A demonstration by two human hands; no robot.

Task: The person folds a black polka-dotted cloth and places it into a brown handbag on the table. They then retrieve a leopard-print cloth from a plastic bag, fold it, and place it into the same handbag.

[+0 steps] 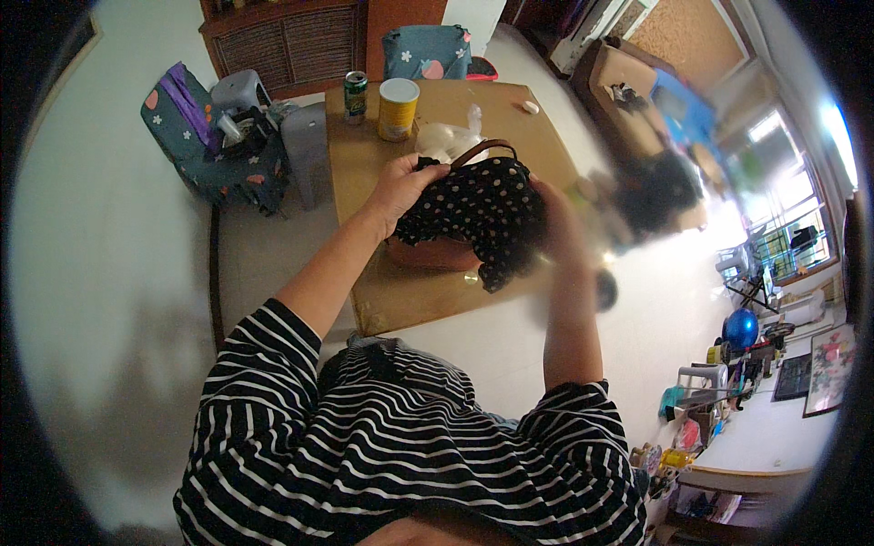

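A black cloth with pale polka dots and a ruffled edge (478,194) is stretched between my hands above the table. My left hand (404,188) pinches its upper left corner between thumb and fingers. At the upper right edge, my right hand (556,211) grips the cloth; a blurred smear in the view covers part of that hand. Beneath the cloth a reddish-brown bag (433,254) rests on the table (392,300), mostly hidden. Its curved brown handle (483,148) seems to rise behind the cloth. A small round metallic piece (470,277) shows at the bag's near side.
On the table's far part are a green can (355,99), a yellow canister with white lid (398,112), a clear plastic bag (444,140) and a small white object (530,107). Covered chairs (427,51) and a grey stool (304,150) border it. A cluttered desk (758,437) is at right.
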